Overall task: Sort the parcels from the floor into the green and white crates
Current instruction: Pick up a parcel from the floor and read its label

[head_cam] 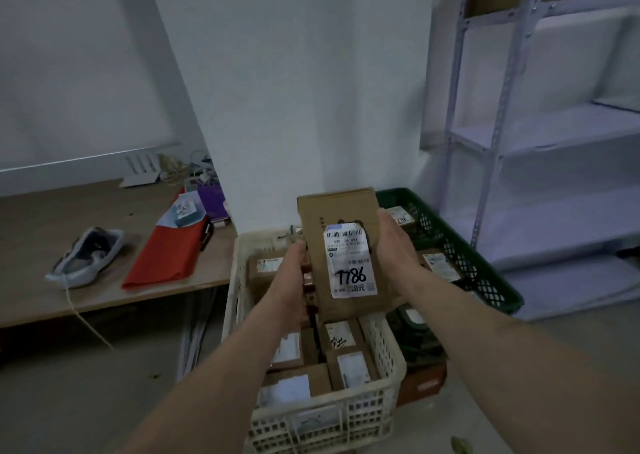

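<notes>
So the parcel (348, 263) is up in both hands: left hand (292, 273) gripping its left edge, right hand (394, 242) gripping its right edge, label facing the camera. Its long side points away from the person. It's over the white crate (322, 419). The green crate (485, 273) sits just to the right, nearer the right hand.

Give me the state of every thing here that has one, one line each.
cardboard parcel: held up, label facing the camera.
left hand: grips the parcel's left edge.
right hand: grips its right edge.
white crate: nearly full of parcels.
green crate: holds several parcels.
shoe: lying on the table.
</notes>
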Demonstrator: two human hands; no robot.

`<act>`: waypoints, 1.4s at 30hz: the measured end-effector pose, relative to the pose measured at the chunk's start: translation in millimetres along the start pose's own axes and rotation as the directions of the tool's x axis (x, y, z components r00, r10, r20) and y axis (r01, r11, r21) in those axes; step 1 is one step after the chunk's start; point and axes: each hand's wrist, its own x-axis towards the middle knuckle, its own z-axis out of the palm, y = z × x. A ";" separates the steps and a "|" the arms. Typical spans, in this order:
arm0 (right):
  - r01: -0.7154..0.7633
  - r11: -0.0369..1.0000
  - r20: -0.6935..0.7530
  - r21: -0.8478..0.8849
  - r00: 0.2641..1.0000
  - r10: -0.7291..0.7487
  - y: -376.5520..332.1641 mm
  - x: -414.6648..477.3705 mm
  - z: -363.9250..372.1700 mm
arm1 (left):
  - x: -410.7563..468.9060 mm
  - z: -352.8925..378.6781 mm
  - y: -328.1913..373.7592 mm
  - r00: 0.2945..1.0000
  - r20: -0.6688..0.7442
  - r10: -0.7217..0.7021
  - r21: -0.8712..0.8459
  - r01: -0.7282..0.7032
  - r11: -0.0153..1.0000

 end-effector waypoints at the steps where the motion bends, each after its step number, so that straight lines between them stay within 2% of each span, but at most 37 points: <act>1: 0.021 1.000 0.024 0.010 0.999 -0.022 0.3 11.6 0.7 | 8.5 0.5 4.4 1.000 -0.014 -0.017 0.006 0.017 1.000; 4: 0.031 0.999 0.086 0.042 0.996 -0.035 0.0 39.5 3.9 | 30.4 1.5 15.7 0.999 -0.045 -0.002 0.059 0.005 0.998; 7: -0.024 0.998 0.100 0.061 0.995 0.018 4.7 65.6 8.9 | 58.3 -2.1 21.0 0.998 -0.063 0.002 0.082 0.003 0.997; 10: -0.044 0.998 0.121 0.044 0.992 0.039 3.3 78.6 14.7 | 83.0 -7.9 17.8 0.999 -0.052 -0.012 0.053 0.015 0.998; 22: -0.217 0.943 0.209 -0.254 0.939 0.273 93.8 154.5 76.9 | 188.3 -50.6 -65.7 0.965 -0.085 -0.249 0.037 0.252 0.967; 27: -0.268 0.899 0.263 -0.347 0.892 0.367 141.0 178.6 99.8 | 226.3 -66.9 -102.8 0.924 -0.044 -0.380 0.057 0.382 0.922; 33: -0.333 0.829 0.306 -0.449 0.815 0.492 196.6 192.9 119.9 | 255.7 -71.4 -140.8 0.859 -0.069 -0.507 0.037 0.510 0.860; 37: -0.344 0.813 0.311 -0.469 0.798 0.517 219.1 209.4 133.0 | 274.9 -67.2 -151.7 0.855 -0.095 -0.509 -0.010 0.511 0.860; 42: -0.343 0.833 0.300 -0.433 0.817 0.492 237.2 228.0 142.0 | 300.3 -61.7 -158.7 0.857 -0.126 -0.501 -0.040 0.500 0.865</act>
